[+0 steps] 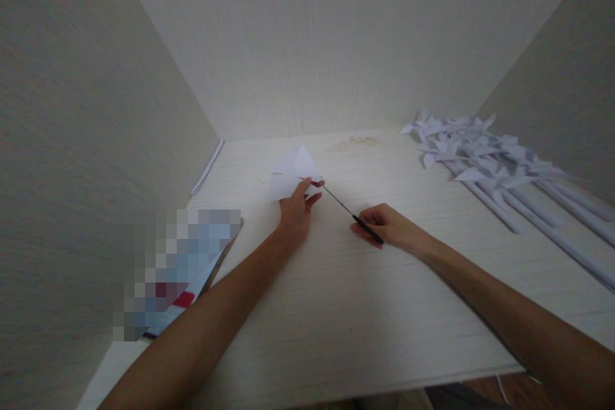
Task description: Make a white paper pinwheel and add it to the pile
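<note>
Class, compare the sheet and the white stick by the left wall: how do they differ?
The sheet is broad, with a pointed corner; the stick is long and narrow. The sheet is held, while the stick lies untouched by the left wall. Both are white.

Craft workspace: worktop (307,320) bounded by pale walls (307,45) on three sides; paper pinwheels (442,147) piled at right, paper sheet (298,161) centrally.

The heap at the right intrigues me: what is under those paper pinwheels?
White sticks reach out from under the paper pinwheels, above the pale tabletop. Whatever else the overlapping blades cover cannot be seen.
</note>
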Available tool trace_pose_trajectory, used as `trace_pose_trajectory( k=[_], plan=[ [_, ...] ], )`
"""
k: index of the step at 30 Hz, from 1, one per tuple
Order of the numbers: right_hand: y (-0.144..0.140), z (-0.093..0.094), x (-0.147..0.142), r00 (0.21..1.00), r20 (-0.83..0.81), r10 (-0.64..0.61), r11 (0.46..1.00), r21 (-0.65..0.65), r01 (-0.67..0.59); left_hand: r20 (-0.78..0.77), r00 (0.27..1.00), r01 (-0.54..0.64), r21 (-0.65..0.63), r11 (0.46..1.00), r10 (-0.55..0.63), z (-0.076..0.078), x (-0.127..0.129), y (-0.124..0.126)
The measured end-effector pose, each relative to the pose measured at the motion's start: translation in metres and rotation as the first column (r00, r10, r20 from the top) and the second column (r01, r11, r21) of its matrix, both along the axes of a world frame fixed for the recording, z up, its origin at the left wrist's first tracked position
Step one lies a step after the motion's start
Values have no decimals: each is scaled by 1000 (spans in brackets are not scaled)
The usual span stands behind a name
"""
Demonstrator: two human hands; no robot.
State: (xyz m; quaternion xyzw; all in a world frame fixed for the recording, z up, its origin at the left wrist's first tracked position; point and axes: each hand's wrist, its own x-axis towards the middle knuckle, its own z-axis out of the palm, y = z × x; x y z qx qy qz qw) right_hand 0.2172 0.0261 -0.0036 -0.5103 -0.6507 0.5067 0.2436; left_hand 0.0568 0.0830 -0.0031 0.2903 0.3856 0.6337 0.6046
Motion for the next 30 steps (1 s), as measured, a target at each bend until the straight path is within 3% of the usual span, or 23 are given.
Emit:
trace_pose_trajectory(
  k=[3, 7, 12, 15, 18, 20, 23, 27, 30],
  plan=[
    [0, -5, -4, 981, -125, -147, 986, 58, 155, -46, 999, 14, 19, 1000, -13, -1, 0, 0],
    [1, -7, -9, 879, -337, -336, 920, 80, 383, -188, 970, 166, 40, 985, -156, -1, 4, -7],
    [2, -8, -11, 765, -489, -420, 867, 34, 497, -424, 818, 444, 34, 895, -389, 5, 9, -23],
    [3, -9, -11, 723, -534, -439, 849, 16, 528, -486, 753, 519, 22, 855, -444, 5, 11, -26],
    [4, -9, -9, 682, -573, -454, 831, 3, 556, -416, 788, 502, 8, 865, -454, 0, 11, -21],
    [6, -7, -7, 647, -598, -473, 815, -19, 578, -275, 881, 400, 0, 916, -385, -4, 9, -14],
    [8, -3, -5, 619, -612, -492, 806, -51, 590, -118, 947, 303, 11, 953, -299, -7, 6, -6],
    [9, -2, -4, 608, -614, -503, 800, -66, 596, -68, 963, 263, 25, 964, -261, -5, 3, -3],
    [10, -3, -3, 540, -644, -542, 762, -106, 639, -93, 946, 311, 7, 950, -309, -3, 2, -5]
  ],
)
